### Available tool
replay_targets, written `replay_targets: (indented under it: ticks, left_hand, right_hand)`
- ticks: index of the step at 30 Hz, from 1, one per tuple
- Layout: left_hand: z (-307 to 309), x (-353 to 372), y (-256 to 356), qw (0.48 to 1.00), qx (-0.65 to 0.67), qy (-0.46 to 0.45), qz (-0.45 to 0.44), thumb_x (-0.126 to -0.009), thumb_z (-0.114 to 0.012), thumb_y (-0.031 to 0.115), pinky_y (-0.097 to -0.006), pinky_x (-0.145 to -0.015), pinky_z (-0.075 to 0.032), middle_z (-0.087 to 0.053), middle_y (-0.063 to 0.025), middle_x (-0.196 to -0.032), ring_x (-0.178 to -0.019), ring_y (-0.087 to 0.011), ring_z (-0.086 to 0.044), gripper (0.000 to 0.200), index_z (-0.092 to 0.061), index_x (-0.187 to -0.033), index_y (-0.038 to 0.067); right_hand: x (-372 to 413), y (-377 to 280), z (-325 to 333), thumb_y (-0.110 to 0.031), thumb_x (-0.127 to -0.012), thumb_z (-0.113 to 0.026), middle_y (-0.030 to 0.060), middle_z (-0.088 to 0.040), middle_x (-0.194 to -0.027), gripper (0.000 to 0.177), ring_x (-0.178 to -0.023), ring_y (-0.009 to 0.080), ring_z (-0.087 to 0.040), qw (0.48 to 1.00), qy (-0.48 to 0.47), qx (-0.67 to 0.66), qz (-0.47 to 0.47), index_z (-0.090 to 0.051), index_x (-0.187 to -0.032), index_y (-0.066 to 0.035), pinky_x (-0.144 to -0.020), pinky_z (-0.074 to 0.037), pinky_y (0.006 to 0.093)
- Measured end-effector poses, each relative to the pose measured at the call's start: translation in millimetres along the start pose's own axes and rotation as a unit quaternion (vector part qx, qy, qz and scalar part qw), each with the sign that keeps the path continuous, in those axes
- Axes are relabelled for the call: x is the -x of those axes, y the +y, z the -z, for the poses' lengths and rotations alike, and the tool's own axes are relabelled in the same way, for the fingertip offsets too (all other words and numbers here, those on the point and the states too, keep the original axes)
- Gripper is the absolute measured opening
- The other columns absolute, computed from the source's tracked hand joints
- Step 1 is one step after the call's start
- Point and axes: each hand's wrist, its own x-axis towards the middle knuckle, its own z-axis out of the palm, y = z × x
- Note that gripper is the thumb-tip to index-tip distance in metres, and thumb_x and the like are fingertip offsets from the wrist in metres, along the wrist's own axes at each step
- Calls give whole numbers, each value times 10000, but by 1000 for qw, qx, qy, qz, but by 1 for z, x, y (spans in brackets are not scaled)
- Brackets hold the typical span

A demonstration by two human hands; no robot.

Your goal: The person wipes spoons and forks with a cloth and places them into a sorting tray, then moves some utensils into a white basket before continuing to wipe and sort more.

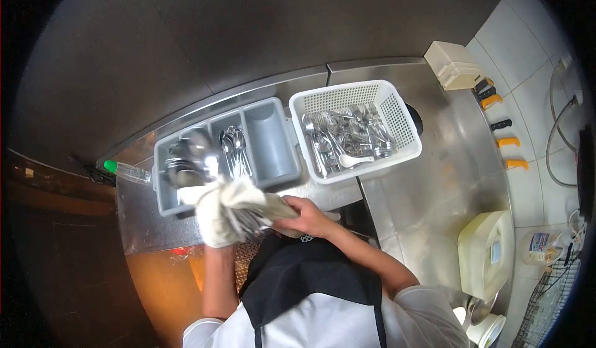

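A cream cloth (233, 202), blurred by motion, is bunched in front of my body with a bundle of metal cutlery (248, 223) partly wrapped in it. My right hand (305, 218) is closed round the near end of the bundle, against the cloth. The cloth covers my left hand, whose forearm comes up beneath it; its fingers are hidden, but the cloth is gathered around it. Just beyond is a grey cutlery tray (271, 143): spoons (234, 148) lie in its middle compartment, more shiny cutlery (189, 159) in the left one, and the right compartment holds nothing.
Right of the tray stands a white perforated basket (397, 109) with mixed cutlery and a white spoon (356, 160). A green-capped bottle (131, 172) lies at left. Knives (508, 142) hang along the right wall, near a beige container (456, 66). A pale tub (487, 252) sits lower right.
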Motion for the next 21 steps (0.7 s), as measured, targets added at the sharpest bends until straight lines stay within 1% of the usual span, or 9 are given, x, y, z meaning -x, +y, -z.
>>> replay_targets:
  ticks: [6,8,11,12,15,17,19,20,21]
  left_hand:
    - [50,-3,75,976,-77,158,-127,-961,-547,176,-305,-860,-472,-614,-104,-1052,-960,-167,-591,233,-590,-1075,-23]
    - [79,1,89,968,-69,183,-158,-974,-513,135,-325,-979,-441,-592,-141,-1205,-1097,-190,-572,315,-556,-1214,-64]
    - [83,10,132,951,-104,202,-209,-965,-543,162,-321,-977,-446,-590,-106,-1170,-1063,-183,-569,332,-538,-1233,-32]
    - [94,8,151,962,44,200,-180,-975,-525,166,-321,-991,-437,-578,-103,-1185,-1063,-180,-567,331,-534,-1243,-27]
    - [151,4,176,962,48,170,-206,-989,-502,193,-312,-979,-446,-549,-106,-1230,-1081,-191,-567,336,-530,-1256,-9]
    - [170,9,175,913,-187,211,-295,-968,-528,163,-304,-929,-471,-594,-87,-1100,-1024,-178,-587,285,-561,-1202,4]
    - [174,16,172,911,-186,238,-280,-933,-579,136,-294,-859,-500,-604,-67,-980,-925,-161,-601,203,-574,-1099,19]
    - [154,24,171,943,-49,255,-208,-916,-605,121,-287,-813,-519,-593,-54,-916,-857,-151,-603,152,-570,-1027,23]
    - [165,27,160,950,-56,237,-193,-911,-603,115,-288,-805,-522,-594,-53,-885,-833,-152,-608,122,-578,-986,22]
  right_hand:
    - [-11,-54,-30,-116,-792,-744,133,-671,-854,220,-776,234,-655,902,131,232,341,-668,-959,5,-679,-494,346]
    - [3,-82,-45,-229,-803,-758,167,-625,-655,295,-603,341,-632,981,-22,157,114,-660,-977,-12,-577,-483,387]
    - [-3,-42,-52,-445,-747,-752,224,-637,-720,527,-678,405,-627,903,-192,364,120,-641,-1091,-62,-629,-503,420]
    - [-3,-5,-43,-395,-753,-737,220,-649,-770,482,-720,398,-636,891,-211,389,101,-644,-1107,-82,-667,-506,433]
    - [3,61,3,-302,-777,-696,191,-674,-847,388,-764,373,-646,872,-250,420,1,-662,-1106,-100,-728,-496,443]
    - [6,21,21,-306,-814,-716,157,-634,-701,292,-678,205,-635,911,-242,327,-66,-697,-939,-42,-655,-475,365]
    - [12,-35,41,-400,-874,-659,110,-688,-1000,470,-875,152,-626,960,-227,140,-84,-689,-1005,50,-809,-496,336]
    - [13,2,61,-383,-944,-545,149,-651,-1133,514,-974,198,-628,967,-162,-191,47,-636,-1111,94,-889,-488,320]
    - [13,-12,64,-399,-965,-467,206,-628,-1164,562,-1034,256,-621,917,-109,-367,-117,-586,-1178,107,-951,-470,315]
